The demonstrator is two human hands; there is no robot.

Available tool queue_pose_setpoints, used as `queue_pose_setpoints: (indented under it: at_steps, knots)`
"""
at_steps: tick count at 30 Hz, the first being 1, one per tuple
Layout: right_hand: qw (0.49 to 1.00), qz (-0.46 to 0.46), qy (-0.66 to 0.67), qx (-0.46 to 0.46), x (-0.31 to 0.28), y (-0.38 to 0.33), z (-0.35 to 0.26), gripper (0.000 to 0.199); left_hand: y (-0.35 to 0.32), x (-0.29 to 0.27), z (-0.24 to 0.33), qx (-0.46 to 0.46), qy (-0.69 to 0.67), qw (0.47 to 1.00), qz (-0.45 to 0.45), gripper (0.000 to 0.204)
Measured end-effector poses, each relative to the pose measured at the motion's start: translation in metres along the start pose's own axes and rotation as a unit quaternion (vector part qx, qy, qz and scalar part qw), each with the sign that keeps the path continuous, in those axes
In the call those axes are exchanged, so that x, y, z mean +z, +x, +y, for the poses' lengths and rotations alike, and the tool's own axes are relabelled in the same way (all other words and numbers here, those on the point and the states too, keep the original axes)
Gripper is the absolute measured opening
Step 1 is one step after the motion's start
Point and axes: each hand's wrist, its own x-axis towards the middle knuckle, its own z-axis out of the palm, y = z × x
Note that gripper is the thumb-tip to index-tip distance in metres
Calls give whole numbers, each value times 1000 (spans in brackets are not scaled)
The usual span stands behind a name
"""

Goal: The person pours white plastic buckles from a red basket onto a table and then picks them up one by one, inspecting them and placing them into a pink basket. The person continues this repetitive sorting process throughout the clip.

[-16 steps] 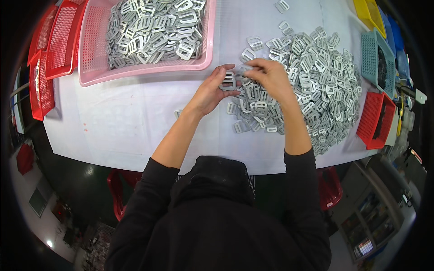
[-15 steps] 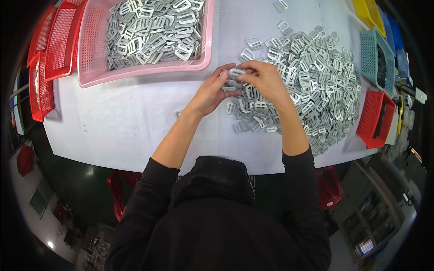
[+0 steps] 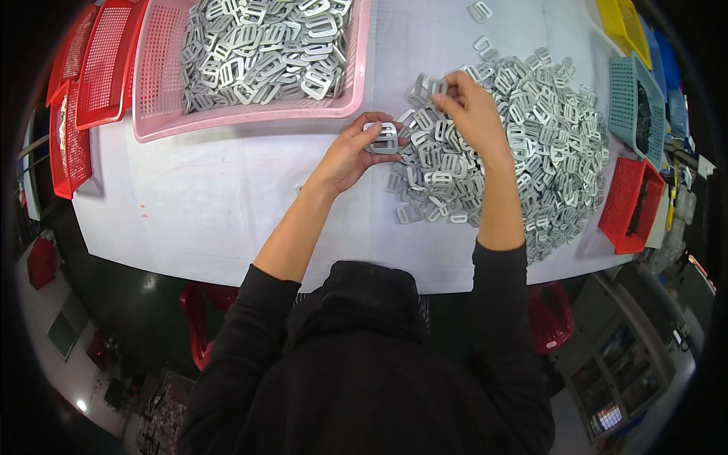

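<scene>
My left hand point(image 3: 351, 154) is closed on a few flat silver slide buckles point(image 3: 383, 138), held stacked with the thumb on top. They are metal-looking, with rounded corners and a crossbar. My right hand point(image 3: 478, 117) is farther right and higher, over the upper left edge of a large heap of the same buckles point(image 3: 523, 144). Its thumb and fingers pinch at a buckle point(image 3: 436, 89) on that edge. Another buckle lies right beside it, and the fingertips are slightly blurred.
A pink plastic basket point(image 3: 250, 125) full of similar buckles stands at the far left. Red baskets point(image 3: 106, 68) line the left edge. On the right are a teal basket point(image 3: 623, 98), a red basket point(image 3: 622, 201) and a yellow bin point(image 3: 626, 30). White sheeting point(image 3: 205, 205) covers the table.
My right hand has left the left hand and moved right and away to the heap's edge. The left hand stays nearly in place, its buckles now in plain sight.
</scene>
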Motion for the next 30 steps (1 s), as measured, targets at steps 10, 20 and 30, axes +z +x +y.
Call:
queue_pose_setpoints:
  at_steps: [10, 20, 30]
  knots:
    - [954, 117, -250, -119, -42, 48, 27, 25, 8, 18, 0, -20, 49, 997, -49, 29]
    - [968, -18, -237, -75, -71, 68, 46, 27, 8, 11, 4, -9, 41, 998, -38, 27]
    - [978, -182, -25, -101, -8, -26, -72, 37, -37, 51, 21, 26, -17, 999, 9, 38]
